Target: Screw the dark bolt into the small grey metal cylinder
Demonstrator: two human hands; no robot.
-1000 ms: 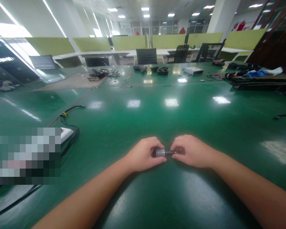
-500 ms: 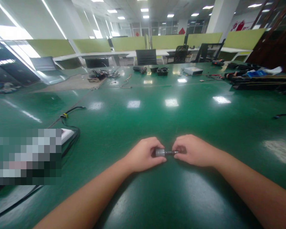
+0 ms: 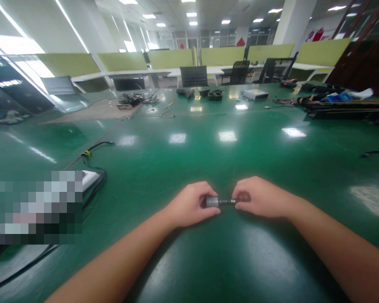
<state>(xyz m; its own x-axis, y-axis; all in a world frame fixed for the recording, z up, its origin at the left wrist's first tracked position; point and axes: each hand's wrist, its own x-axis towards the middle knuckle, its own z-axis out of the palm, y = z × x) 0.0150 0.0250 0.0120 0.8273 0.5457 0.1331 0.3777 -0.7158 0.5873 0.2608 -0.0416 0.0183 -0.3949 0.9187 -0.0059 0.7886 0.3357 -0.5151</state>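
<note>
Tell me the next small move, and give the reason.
Probably hold the left hand steady on the grey cylinder and ease the right hand slightly outward: the thin shaft spans the gap between them, in line with the cylinder, with the right fingertips at its outer end.

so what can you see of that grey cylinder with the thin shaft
The cylinder is smooth and grey, seemingly metal, with a thin, darker shaft out of its right end. It lies sideways, roughly level, just over or on the table; I can't tell which. The left hand grips it; the right hand holds the shaft's far end, hiding the tip.
</note>
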